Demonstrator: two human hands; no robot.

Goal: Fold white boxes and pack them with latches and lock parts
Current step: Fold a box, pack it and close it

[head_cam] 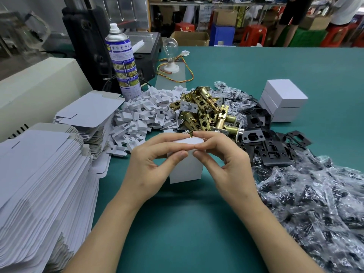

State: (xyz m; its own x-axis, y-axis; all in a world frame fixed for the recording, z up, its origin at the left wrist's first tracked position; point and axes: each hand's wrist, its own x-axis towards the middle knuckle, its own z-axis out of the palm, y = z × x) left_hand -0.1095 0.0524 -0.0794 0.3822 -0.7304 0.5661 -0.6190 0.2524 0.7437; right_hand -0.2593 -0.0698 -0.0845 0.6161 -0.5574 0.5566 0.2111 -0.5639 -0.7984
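A small white box [186, 168] stands upright on the green table [177, 223] in front of me. My left hand [151, 164] and my right hand [224, 160] both grip its top, fingers curled over the lid flap and thumbs against the front. Behind it lies a heap of brass latches [204, 113]. Black strike plates [267, 142] spread to the right of them. Several clear bags of dark screws [315, 203] cover the right side. White card inserts [141, 115] are piled left of the latches. Flat unfolded boxes [39, 184] are stacked at my left.
Two closed white boxes [283, 101] sit stacked at the far right. A spray can [124, 62] stands behind the inserts, a bare bulb [170, 56] with coloured wires beside it. A beige machine [39, 89] borders the left edge. People and red stools stand far back.
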